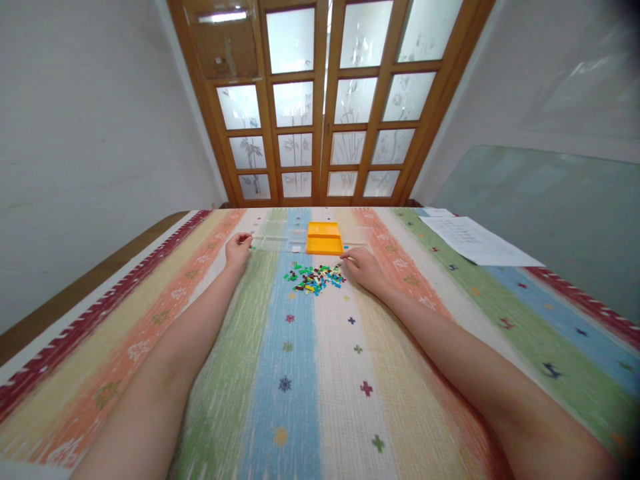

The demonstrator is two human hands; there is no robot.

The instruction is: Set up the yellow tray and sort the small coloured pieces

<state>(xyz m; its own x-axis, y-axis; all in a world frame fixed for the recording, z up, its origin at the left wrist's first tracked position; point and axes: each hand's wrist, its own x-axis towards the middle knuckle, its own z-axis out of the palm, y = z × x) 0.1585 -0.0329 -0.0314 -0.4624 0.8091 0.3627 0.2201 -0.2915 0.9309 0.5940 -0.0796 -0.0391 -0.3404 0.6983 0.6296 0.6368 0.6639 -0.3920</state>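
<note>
A pile of small coloured bricks (315,277) lies on the striped tablecloth (310,373). Just beyond it sits an orange two-compartment tray (324,238). My right hand (363,267) rests at the pile's right edge, fingers curled toward the bricks; whether it pinches one is too small to see. Left of the tray, my left hand (238,248) lies with fingers curled at the edge of a clear plastic sheet or bag (273,239).
A printed white paper sheet (475,240) lies at the far right of the table. Wooden doors with frosted glass (325,100) stand behind the table. A glass pane (550,213) leans at the right wall.
</note>
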